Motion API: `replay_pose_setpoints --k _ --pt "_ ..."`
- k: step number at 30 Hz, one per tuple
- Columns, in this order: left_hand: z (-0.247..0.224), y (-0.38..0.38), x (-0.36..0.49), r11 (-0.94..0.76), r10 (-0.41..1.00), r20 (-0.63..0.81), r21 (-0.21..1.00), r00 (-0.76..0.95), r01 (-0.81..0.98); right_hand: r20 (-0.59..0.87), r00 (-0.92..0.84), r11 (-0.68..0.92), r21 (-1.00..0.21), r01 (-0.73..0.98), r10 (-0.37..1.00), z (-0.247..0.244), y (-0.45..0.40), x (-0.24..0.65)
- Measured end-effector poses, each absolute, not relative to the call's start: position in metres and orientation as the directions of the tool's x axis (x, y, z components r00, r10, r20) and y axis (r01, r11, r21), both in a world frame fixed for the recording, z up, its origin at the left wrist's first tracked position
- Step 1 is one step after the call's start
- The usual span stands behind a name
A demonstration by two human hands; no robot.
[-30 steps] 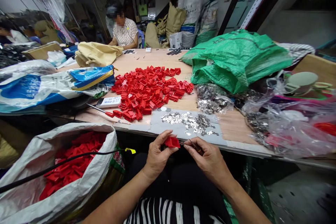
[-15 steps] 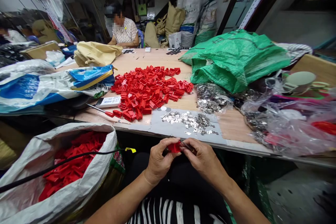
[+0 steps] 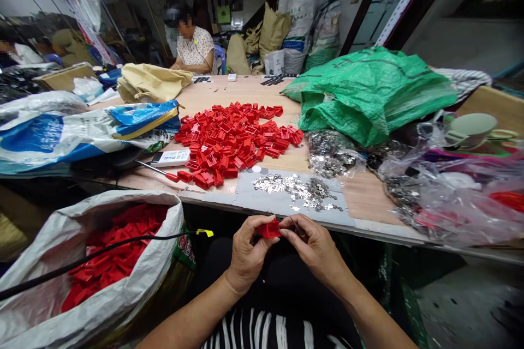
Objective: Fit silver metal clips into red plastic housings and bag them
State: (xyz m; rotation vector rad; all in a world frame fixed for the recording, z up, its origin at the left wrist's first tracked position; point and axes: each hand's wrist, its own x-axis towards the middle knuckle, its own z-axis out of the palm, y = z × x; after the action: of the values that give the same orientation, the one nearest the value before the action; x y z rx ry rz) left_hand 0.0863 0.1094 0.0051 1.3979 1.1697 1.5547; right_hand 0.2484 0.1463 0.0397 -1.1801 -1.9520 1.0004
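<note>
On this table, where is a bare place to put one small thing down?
Bare wood shows between the red plastic pieces and the green bag, and at the far end near the beige bag. A strip lies right of the metal clips. The right edge is crowded with clear plastic bags.

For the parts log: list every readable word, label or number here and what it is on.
None can be read.
Blue and white sack: print blurred.
White device by the red parts: markings too small.
White sacks at the back: print too blurred.
</note>
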Motion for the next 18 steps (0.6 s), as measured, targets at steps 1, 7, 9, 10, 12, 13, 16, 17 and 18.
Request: replay_pose_setpoints --k 1,7,9,10,12,13,16,17,18 --pt "0.0056 0.1087 0.0865 -0.314 0.937 0.318 0.948 -0.147 0.047 0.118 -0.39 0.289 -0.861 0.418 0.913 0.0381 0.147 0.249" --pt "0.0077 0.1069 0.0878 -0.304 0.94 0.305 0.952 -0.152 0.026 0.039 -0.403 0.153 -0.954 0.257 0.915 0.0341 0.1497 0.2503" --pt "0.0089 0.107 0.0879 -0.316 0.937 0.316 0.948 -0.146 0.025 0.023 -0.407 0.121 -0.969 0.215 0.913 0.0357 0.1496 0.2499" --pt "0.0095 0.1069 0.088 -0.322 0.936 0.322 0.946 -0.143 0.025 0.018 -0.408 0.108 -0.974 0.2 0.913 0.0367 0.1497 0.2497" --pt "0.0108 0.1068 0.0881 -0.33 0.934 0.33 0.944 -0.139 0.026 0.005 -0.412 0.081 -0.982 0.169 0.911 0.0385 0.1502 0.2495" --pt "0.0113 0.1067 0.0883 -0.332 0.933 0.332 0.943 -0.138 0.026 -0.003 -0.416 0.066 -0.986 0.151 0.909 0.0391 0.1507 0.2496" --pt "0.0118 0.1064 0.0889 -0.339 0.93 0.34 0.94 -0.137 0.03 -0.051 -0.455 -0.001 -0.994 0.11 0.889 0.0397 0.1528 0.2507" --pt "0.0118 0.1064 0.089 -0.342 0.93 0.343 0.939 -0.135 0.032 -0.076 -0.472 -0.032 -0.994 0.101 0.878 0.0397 0.1535 0.2513" --pt "0.0117 0.1065 0.0891 -0.343 0.929 0.344 0.939 -0.134 0.035 -0.103 -0.488 -0.066 -0.993 0.093 0.867 0.0395 0.1541 0.252"
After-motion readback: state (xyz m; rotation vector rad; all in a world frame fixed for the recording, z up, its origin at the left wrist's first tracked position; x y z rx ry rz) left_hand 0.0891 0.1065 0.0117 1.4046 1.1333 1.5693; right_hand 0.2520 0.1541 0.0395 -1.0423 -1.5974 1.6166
